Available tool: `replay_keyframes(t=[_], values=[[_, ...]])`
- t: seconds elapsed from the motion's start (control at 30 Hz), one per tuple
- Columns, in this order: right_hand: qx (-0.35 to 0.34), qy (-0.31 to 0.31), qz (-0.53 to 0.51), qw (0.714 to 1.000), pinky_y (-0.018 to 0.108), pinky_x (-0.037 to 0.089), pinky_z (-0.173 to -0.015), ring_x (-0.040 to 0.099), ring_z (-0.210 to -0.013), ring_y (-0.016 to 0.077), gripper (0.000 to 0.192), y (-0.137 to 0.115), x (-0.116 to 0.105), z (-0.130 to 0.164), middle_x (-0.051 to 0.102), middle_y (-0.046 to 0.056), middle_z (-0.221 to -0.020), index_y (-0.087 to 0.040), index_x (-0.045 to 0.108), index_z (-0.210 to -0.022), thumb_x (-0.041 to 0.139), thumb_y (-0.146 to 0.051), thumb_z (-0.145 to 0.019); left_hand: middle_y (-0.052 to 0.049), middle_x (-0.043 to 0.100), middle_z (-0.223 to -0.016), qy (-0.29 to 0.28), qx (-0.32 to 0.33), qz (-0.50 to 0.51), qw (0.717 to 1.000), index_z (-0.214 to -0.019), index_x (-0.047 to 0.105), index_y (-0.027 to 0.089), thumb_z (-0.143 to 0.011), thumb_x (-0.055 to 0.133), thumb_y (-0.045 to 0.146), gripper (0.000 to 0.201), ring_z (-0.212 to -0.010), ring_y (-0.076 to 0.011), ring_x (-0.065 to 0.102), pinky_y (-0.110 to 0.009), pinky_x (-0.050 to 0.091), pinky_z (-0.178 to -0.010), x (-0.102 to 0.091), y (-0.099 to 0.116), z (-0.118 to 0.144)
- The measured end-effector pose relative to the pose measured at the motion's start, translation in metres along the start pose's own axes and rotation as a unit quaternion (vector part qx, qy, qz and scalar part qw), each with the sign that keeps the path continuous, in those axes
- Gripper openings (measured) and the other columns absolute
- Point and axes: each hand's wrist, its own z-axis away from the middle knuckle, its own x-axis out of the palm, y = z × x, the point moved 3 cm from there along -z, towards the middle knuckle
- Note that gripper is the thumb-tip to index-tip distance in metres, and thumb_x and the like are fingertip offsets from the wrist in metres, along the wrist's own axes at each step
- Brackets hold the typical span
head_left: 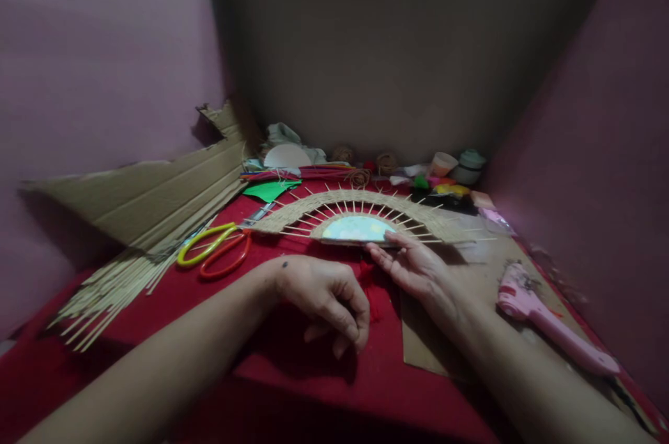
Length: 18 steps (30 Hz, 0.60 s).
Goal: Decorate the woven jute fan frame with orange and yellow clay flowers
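Observation:
A half-round fan-shaped piece stands at the middle of the table, with a woven twine band, thin sticks spreading outward and a half-circle mirror-like centre. My right hand grips its lower edge near the right end of the shiny centre, thumb and fingers at the rim. My left hand hangs bent at the wrist over the red cloth, nearer to me than the piece. Its fingers are loosely curled and somewhat apart, with nothing visible in them. Red strands lie between the hands.
Scissors with yellow and red handles and a bundle of thin sticks lie left, beside leaning cardboard. At right, a pink glue gun rests on a cardboard sheet. Twine balls and a cup line the back.

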Motion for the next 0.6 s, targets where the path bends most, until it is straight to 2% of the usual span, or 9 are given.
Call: replay_keyframes(t=[0.17,0.3,0.4,0.5,0.57,0.6], values=[[0.009,-0.009,-0.018,1.000,0.028,0.060,-0.063,0.068,-0.067,0.0166,0.011,0.006,-0.003,0.000,0.063,0.009,-0.076,-0.016,0.052,-0.077,0.050,-0.005,-0.078,-0.004,0.065,-0.063,0.010,-0.009,0.011,1.000,-0.078,0.072,0.016,-0.078,0.067,0.036,0.021,-0.040,-0.0092,0.050,-0.020,0.040,-0.039,0.000,-0.001,0.000],[0.010,-0.008,-0.022,1.000,0.027,0.059,-0.062,0.067,-0.066,0.0165,0.011,0.011,-0.004,0.003,0.063,0.008,-0.073,-0.015,0.052,-0.076,0.047,-0.006,-0.078,-0.003,0.064,-0.063,-0.003,-0.011,0.024,1.000,-0.078,0.070,0.016,-0.077,0.067,0.040,0.024,-0.041,-0.0092,0.051,-0.020,0.040,-0.038,-0.002,-0.003,-0.001],[0.016,0.001,-0.016,1.000,0.027,0.059,-0.060,0.068,-0.066,0.0181,0.011,0.014,0.001,0.012,0.064,0.011,-0.071,-0.014,0.053,-0.075,0.045,-0.009,-0.080,-0.003,0.064,-0.064,-0.014,-0.010,0.034,0.999,-0.084,0.071,0.016,-0.078,0.066,0.041,0.026,-0.041,-0.0095,0.052,-0.020,0.039,-0.038,-0.003,-0.004,-0.001],[0.016,0.006,0.010,1.000,0.028,0.058,-0.055,0.069,-0.067,0.0214,0.009,0.014,0.001,0.030,0.066,0.017,-0.075,-0.012,0.056,-0.075,0.050,-0.016,-0.081,-0.003,0.064,-0.064,-0.032,-0.010,0.038,0.999,-0.086,0.070,0.016,-0.078,0.064,0.043,0.029,-0.042,-0.0096,0.052,-0.020,0.037,-0.038,-0.002,-0.006,-0.003],[-0.038,-0.002,0.045,0.998,0.032,0.057,-0.051,0.069,-0.069,0.0244,0.011,0.010,-0.012,0.048,0.068,0.017,-0.085,-0.013,0.061,-0.086,0.058,-0.019,-0.077,-0.004,0.063,-0.063,-0.041,-0.005,0.040,0.998,-0.084,0.070,0.016,-0.078,0.064,0.045,0.031,-0.041,-0.0103,0.051,-0.021,0.036,-0.036,0.000,-0.009,-0.008],[-0.094,-0.004,0.046,0.995,0.033,0.057,-0.048,0.069,-0.071,0.0252,0.021,0.007,-0.025,0.060,0.069,0.015,-0.092,-0.018,0.062,-0.095,0.062,-0.018,-0.074,-0.004,0.063,-0.062,-0.044,-0.002,0.042,0.998,-0.083,0.069,0.016,-0.077,0.065,0.047,0.031,-0.041,-0.0106,0.051,-0.021,0.035,-0.035,0.000,-0.012,-0.011]])
